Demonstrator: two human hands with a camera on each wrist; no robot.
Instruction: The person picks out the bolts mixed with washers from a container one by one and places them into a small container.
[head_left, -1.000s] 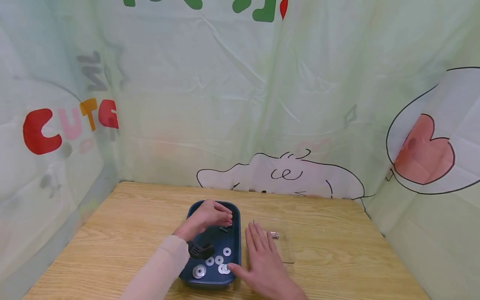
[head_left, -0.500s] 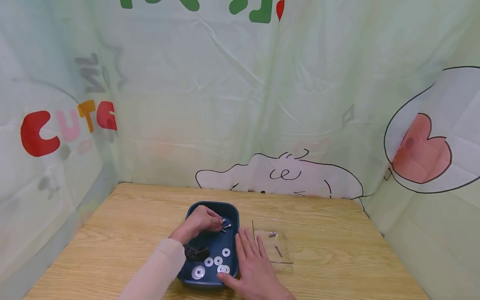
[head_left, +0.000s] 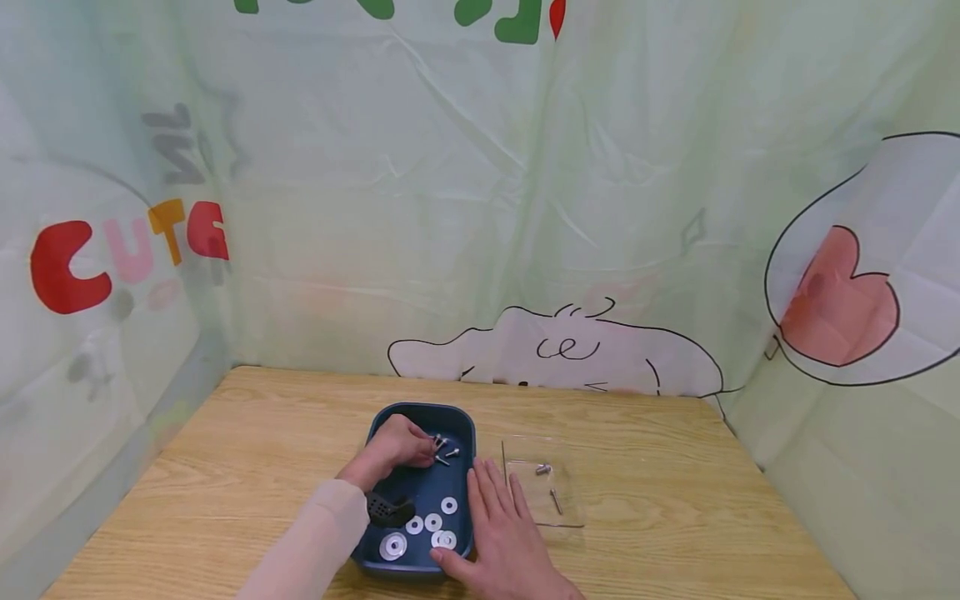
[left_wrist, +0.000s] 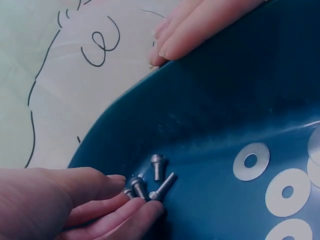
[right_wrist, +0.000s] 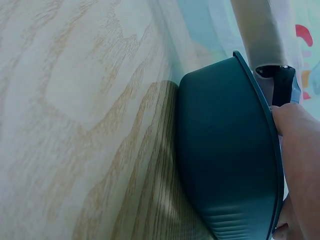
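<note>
Screws (left_wrist: 139, 189) partly hidden by left hand (head_left: 401, 442), grip unclear, right hand (head_left: 508, 533) outstretched against bin (right_wrist: 227, 142)

Left hand (left_wrist: 55, 200) at metal screws (left_wrist: 139, 188)

I see the tray (head_left: 431, 487) as dark navy blue from the head view, deep teal from both wrist views. The screws (left_wrist: 158, 169) are silver-grey, the washers (left_wrist: 275, 195) paler silver-white. The bench (head_left: 660, 500) is light tan wood streaked with brown grain; the sleeve (head_left: 311, 533) is plain cream. Behind, I get a pale green curtain (head_left: 360, 208) bearing letters (head_left: 135, 273) in red, pink and orange, a white cartoon figure (head_left: 510, 346) outlined in black, and a coral-red heart (head_left: 847, 312).
</note>
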